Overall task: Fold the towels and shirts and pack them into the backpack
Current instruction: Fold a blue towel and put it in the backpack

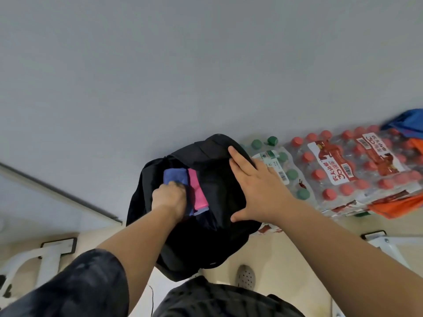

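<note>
Black backpack (206, 236) dead centre of the frame, mouth gaping toward the left. There's the folded blue towel (175, 176) in the opening's upper left, and a pink cloth (198, 191) packed just to its right, touching it. The left hand (170, 197) is knuckles-up over the towel's near end, fingers curled down around it in a firm grip. The right hand (258, 186) lies flat and wide open on the bag's front panel with its fingers spread. It holds nothing and only presses the fabric.

This reads as the seating push. To do it well, drive the towel straight down alongside the pink piece so the fold stays closed. Let the flat hand draw the panel toward the right to hold the mouth wide, and release only once the towel sits below the rim.

The left fingertips are buried in the bag, so its depth and fill are anyone's guess. Whether the pink piece is a towel or a shirt, I can't tell, and a pale strip peeks out below it. The backpack's base is hidden behind the person's dark clothing at the bottom of the frame.

Shrink-wrapped bottle packs (343, 170) sit just right of the bag. Orange fabric (393, 205) and blue fabric (409, 121) are cut off at the right edge, possibly more laundry.
</note>
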Motion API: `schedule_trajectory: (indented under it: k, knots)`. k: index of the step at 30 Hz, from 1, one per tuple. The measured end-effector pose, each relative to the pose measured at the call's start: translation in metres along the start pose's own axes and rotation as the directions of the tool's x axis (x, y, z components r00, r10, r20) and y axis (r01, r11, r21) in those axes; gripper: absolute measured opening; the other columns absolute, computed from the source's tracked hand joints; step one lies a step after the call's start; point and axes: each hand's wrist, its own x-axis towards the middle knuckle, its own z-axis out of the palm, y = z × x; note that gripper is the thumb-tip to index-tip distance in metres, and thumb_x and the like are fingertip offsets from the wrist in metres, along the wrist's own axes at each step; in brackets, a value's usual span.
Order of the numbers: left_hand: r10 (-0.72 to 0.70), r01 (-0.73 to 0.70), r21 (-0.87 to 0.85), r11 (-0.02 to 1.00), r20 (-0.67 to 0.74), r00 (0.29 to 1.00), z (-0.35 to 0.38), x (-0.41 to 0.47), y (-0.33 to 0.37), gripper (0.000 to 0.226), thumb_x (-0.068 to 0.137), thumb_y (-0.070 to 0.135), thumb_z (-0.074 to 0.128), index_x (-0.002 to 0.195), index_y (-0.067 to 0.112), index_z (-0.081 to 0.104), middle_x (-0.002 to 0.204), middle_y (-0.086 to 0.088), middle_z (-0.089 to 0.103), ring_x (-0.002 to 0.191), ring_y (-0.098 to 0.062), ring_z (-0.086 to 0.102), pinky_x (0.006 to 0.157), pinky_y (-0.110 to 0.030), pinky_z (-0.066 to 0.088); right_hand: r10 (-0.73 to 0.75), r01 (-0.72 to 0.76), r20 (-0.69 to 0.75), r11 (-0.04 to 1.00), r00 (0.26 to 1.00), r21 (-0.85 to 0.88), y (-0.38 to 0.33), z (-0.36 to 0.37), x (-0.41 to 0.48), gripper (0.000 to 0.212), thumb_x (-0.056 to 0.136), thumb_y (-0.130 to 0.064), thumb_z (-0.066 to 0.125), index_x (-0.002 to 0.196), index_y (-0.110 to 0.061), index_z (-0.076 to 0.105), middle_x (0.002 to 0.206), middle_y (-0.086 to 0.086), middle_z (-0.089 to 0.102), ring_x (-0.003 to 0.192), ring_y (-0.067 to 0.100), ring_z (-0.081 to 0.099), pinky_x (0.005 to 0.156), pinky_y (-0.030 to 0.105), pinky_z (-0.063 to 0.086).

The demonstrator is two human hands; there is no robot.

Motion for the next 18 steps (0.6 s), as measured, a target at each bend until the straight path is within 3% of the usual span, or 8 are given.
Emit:
schedule_trajectory:
  k: [1,3,5,7,14,18]
  knots:
    - [0.071,-0.06,0.133,0.989,-0.082,0.994,-0.002,-0.002,-0.001,0.045,0.097,0.018,0.043,0.141,0.014,0.046,0.134,-0.012,0.048,0.118,-0.034,0.05,0.091,-0.043,0.047,-0.002,0.002,-0.005,1.0,1.0,0.008,0.0,0.001,0.0,0.143,0.059,-0.079,0.074,0.161,-0.016,-0.003,0.154,-0.016,-0.044,0.145,0.033,0.021,0.114,0.051,0.036]
    - [0.228,-0.182,0.342,0.922,-0.098,0.969,0.002,-0.004,-0.003,0.053,0.099,0.032,0.042,0.149,0.015,0.037,0.15,-0.015,0.033,0.137,-0.037,0.033,0.108,-0.05,0.032,-0.002,0.002,-0.015,1.0,1.0,0.02,0.001,0.003,-0.001,0.142,0.059,-0.079,0.074,0.161,-0.017,-0.003,0.154,-0.017,-0.043,0.144,0.032,0.021,0.114,0.051,0.035]
    - [0.231,-0.211,0.367,0.906,-0.011,0.973,0.014,-0.004,-0.01,0.068,0.101,0.037,0.036,0.16,0.016,0.009,0.166,-0.012,0.003,0.152,-0.035,0.005,0.119,-0.06,0.005,0.0,0.001,-0.024,0.999,1.0,0.033,0.001,0.004,-0.001,0.141,0.059,-0.079,0.073,0.161,-0.017,-0.002,0.155,-0.017,-0.043,0.144,0.031,0.021,0.114,0.051,0.035]
    - [0.177,-0.179,0.366,0.913,0.039,0.983,0.023,-0.004,-0.019,0.069,0.102,0.033,0.03,0.159,0.018,-0.005,0.167,-0.008,-0.01,0.154,-0.031,-0.006,0.118,-0.06,-0.009,-0.006,0.007,-0.035,0.999,0.999,0.037,0.002,0.005,0.0,0.141,0.059,-0.08,0.073,0.161,-0.017,-0.001,0.155,-0.018,-0.041,0.144,0.03,0.021,0.114,0.051,0.035]
    - [0.112,-0.138,0.409,0.902,0.089,0.99,0.033,0.005,-0.029,0.065,0.104,0.04,0.021,0.159,0.019,-0.006,0.167,-0.006,-0.008,0.154,-0.031,-0.004,0.117,-0.06,-0.016,-0.037,0.036,-0.043,0.999,0.998,-0.006,-0.001,0.008,0.0,0.139,0.06,-0.08,0.072,0.161,-0.02,-0.002,0.157,-0.018,-0.038,0.148,0.031,0.017,0.115,0.051,0.033]
    - [0.153,-0.157,0.298,0.942,0.038,0.988,0.03,0.005,-0.03,0.067,0.103,0.05,0.022,0.16,0.022,-0.003,0.168,-0.004,-0.003,0.154,-0.03,0.001,0.118,-0.059,-0.016,-0.01,0.01,-0.049,1.0,0.999,-0.006,-0.003,0.01,0.002,0.138,0.06,-0.08,0.071,0.161,-0.02,0.0,0.157,-0.019,-0.038,0.147,0.03,0.018,0.115,0.05,0.034]
